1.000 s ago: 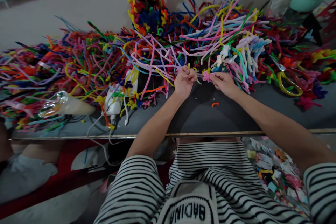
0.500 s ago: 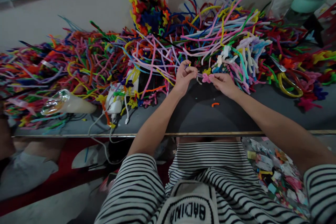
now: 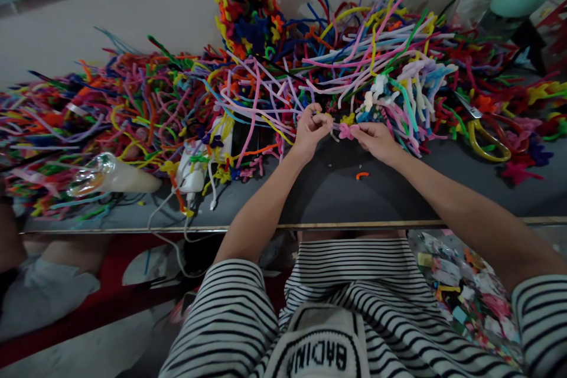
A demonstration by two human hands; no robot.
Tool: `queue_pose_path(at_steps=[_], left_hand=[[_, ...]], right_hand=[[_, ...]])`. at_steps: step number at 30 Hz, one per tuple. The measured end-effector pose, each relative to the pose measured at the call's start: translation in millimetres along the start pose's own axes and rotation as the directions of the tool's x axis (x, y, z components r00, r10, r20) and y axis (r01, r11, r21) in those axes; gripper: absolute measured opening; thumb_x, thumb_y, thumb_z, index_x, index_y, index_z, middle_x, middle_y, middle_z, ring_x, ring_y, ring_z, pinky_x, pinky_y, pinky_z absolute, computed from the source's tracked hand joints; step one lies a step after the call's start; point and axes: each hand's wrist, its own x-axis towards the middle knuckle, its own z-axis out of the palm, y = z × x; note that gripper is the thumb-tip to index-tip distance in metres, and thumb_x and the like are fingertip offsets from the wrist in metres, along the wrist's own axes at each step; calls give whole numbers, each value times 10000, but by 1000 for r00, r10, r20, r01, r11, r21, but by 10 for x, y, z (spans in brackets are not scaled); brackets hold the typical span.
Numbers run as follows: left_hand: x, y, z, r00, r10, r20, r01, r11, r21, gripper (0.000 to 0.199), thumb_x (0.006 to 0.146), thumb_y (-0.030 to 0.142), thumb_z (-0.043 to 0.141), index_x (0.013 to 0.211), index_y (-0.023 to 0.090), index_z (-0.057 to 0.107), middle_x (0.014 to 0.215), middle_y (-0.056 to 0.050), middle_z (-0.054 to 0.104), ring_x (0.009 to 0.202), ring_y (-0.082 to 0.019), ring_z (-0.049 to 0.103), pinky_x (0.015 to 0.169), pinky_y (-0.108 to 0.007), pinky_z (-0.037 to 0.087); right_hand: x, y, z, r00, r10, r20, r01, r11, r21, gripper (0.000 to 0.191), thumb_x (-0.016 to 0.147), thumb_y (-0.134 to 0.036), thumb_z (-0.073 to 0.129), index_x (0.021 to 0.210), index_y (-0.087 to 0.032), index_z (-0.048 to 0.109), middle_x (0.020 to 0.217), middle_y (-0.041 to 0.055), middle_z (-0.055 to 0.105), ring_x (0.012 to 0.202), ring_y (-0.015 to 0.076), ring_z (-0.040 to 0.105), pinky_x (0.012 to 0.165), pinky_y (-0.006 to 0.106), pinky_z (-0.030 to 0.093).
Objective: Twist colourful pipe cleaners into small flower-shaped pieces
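Between my hands is a small pink pipe-cleaner flower (image 3: pixel 345 131), its loops bent into petals. My right hand (image 3: pixel 374 139) pinches its right side with thumb and forefinger. To its left, my left hand (image 3: pixel 312 131) is closed in a pinch, thumb against fingertips, on a thin pale purple stem that runs toward the flower. The exact grip on that stem is partly hidden by the fingers. Just behind the flower lies a yellow pipe-cleaner piece (image 3: pixel 348 119). A short orange offcut (image 3: pixel 362 175) rests on the dark table (image 3: pixel 328 201) in front of my hands.
Tangled pipe cleaners (image 3: pixel 146 94) cover the back of the table along the wall. Yellow-handled scissors (image 3: pixel 489 144) lie at the right. A white charger (image 3: pixel 191 171) with cables and a tipped plastic cup (image 3: pixel 128 176) are at the left. Part of a person (image 3: pixel 44 289) shows at far left.
My hands stay nearly in place, both still pinching at the pink flower. The whole view has shifted slightly.
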Motion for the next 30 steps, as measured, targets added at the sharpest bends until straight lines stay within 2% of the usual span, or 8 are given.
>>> queue_pose_path(at_steps=[8, 14, 21, 26, 30], left_hand=[[4, -23, -31, 1000, -14, -1, 14, 1000, 28, 553, 706, 319, 948, 1004, 243, 488, 700, 102, 627, 678, -82, 635, 679, -246, 445], [7, -36, -40, 1000, -2, 26, 2, 1000, 18, 593, 662, 378, 972, 958, 240, 478, 688, 100, 635, 640, -74, 605, 659, -243, 447], [-13, -14, -5, 999, -45, -24, 46, 997, 59, 567, 675, 331, 959, 936, 236, 465, 727, 79, 611, 711, -96, 634, 686, -258, 465], [-12, 31, 0, 997, 21, -73, -15, 997, 81, 558, 675, 327, 946, 882, 238, 436, 727, 71, 559, 737, -98, 621, 701, -259, 483], [-17, 62, 14, 996, 19, -83, -12, 996, 85, 575, 666, 341, 944, 854, 238, 410, 730, 71, 544, 720, -90, 597, 705, -262, 489]], right_hand=[[-4, -30, -9, 1000, 12, 7, -11, 1000, -23, 625, 862, -806, 642, 777, -189, 695, 584, -44, 356, 539, 101, 292, 510, 294, 204], [-9, -34, -7, 1000, 8, -6, -8, 1000, -28, 622, 867, -801, 642, 755, -192, 692, 576, -34, 365, 546, 108, 301, 511, 300, 210], [6, 26, -13, 1000, 16, -1, -16, 1000, -20, 625, 852, -804, 648, 808, -186, 732, 584, -45, 362, 529, 95, 291, 510, 285, 211], [-5, -26, -1, 1000, 30, 7, -30, 1000, 5, 628, 837, -802, 665, 834, -179, 741, 584, -51, 355, 525, 92, 284, 504, 287, 194], [-15, -82, 13, 999, 50, 3, -50, 998, 24, 652, 800, -831, 680, 799, -180, 712, 576, -59, 343, 524, 89, 277, 498, 280, 183]])
